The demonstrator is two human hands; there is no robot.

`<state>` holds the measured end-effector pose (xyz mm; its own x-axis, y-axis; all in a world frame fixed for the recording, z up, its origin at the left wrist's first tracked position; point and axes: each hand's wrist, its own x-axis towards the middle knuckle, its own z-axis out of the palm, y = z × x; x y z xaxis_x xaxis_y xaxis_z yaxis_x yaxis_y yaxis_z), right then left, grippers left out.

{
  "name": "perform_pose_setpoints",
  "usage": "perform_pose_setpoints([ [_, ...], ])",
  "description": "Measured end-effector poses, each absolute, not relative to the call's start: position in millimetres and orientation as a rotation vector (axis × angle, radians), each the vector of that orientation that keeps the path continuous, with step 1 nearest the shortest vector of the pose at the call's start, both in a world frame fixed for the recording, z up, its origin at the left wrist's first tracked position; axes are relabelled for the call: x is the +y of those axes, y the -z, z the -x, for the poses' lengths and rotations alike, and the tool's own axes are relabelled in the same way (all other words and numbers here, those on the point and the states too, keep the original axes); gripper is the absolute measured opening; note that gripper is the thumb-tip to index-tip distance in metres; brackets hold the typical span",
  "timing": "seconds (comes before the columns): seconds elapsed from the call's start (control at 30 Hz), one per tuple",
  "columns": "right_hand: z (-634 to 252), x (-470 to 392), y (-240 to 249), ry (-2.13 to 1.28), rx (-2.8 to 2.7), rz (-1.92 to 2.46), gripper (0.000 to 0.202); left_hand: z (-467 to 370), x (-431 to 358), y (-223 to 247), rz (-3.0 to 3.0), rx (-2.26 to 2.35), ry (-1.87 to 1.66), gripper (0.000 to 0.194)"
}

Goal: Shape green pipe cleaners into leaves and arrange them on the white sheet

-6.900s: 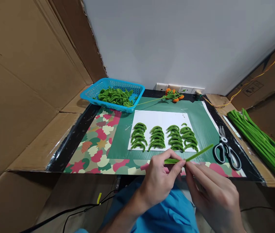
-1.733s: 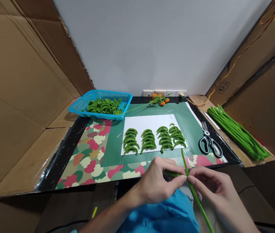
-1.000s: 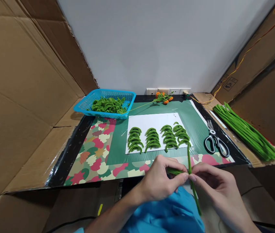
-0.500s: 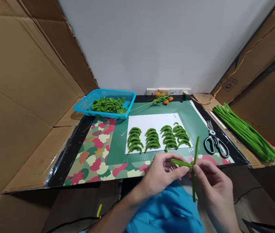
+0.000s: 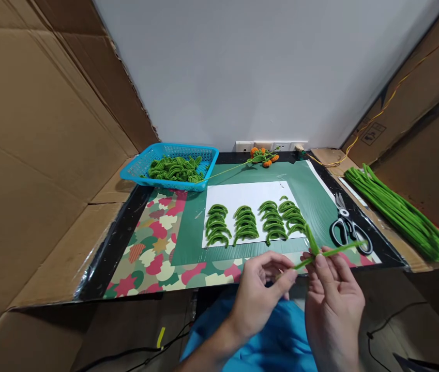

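Observation:
A green pipe cleaner [image 5: 343,248], bent and crossed into several arms, is held up above the table's front edge. My right hand [image 5: 333,289] pinches it at the crossing between thumb and fingers. One arm points up and away, another sticks out to the right. My left hand [image 5: 263,289] has thumb and fingertips closed on the arm that points left. Beyond the hands, bent green pipe cleaner pieces [image 5: 245,222] lie in columns on a white sheet [image 5: 242,192].
A blue basket [image 5: 165,148] of green pieces stands at the back left. Orange flowers with green stems [image 5: 263,156] lie at the back. Scissors [image 5: 345,222] and a bundle of green pipe cleaners [image 5: 401,212] lie at the right. Cardboard walls [image 5: 41,134] flank the table.
The pipe cleaner has been turned: the long piece that stood upright now slants right and left. My right hand has rotated palm-up, and my left hand has shifted its pinch to the left-pointing arm.

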<state>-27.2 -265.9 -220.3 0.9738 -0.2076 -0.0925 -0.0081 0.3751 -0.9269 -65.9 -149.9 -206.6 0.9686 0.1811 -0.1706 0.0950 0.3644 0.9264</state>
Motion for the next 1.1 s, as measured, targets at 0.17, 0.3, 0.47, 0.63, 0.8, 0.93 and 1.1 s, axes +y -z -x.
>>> perform_pose_setpoints([
  [0.17, 32.5, -263.6, 224.0, 0.069, 0.209, 1.185, 0.045, 63.0, -144.4, 206.0, -1.162, 0.358, -0.242, 0.040],
  [0.3, 41.2, -260.0, 227.1, -0.035, 0.202, 1.160, 0.047, 61.0, -140.6, 204.1, -1.137, 0.374, -0.342, 0.044],
  [0.47, 46.6, -264.3, 225.7, -0.288, 0.025, 1.278, 0.048, 56.1, -127.4, 196.7, -1.245, 0.359, -0.397, 0.040],
  [0.63, 41.6, -267.2, 217.9, -0.325, -0.122, 1.411, 0.040, 48.9, -121.6, 194.2, -1.234, 0.327, -0.298, 0.042],
  [0.8, 35.9, -267.0, 219.3, -0.297, -0.192, 1.435, 0.030, 44.2, -123.7, 201.8, -1.138, 0.339, -0.113, 0.050],
  [0.93, 34.7, -267.7, 225.8, -0.279, -0.147, 1.427, 0.032, 44.7, -125.5, 206.3, -1.109, 0.368, -0.189, 0.051],
  [1.1, 36.4, -267.1, 228.9, -0.247, -0.098, 1.455, 0.034, 48.0, -128.1, 206.7, -1.105, 0.336, -0.197, 0.043],
])
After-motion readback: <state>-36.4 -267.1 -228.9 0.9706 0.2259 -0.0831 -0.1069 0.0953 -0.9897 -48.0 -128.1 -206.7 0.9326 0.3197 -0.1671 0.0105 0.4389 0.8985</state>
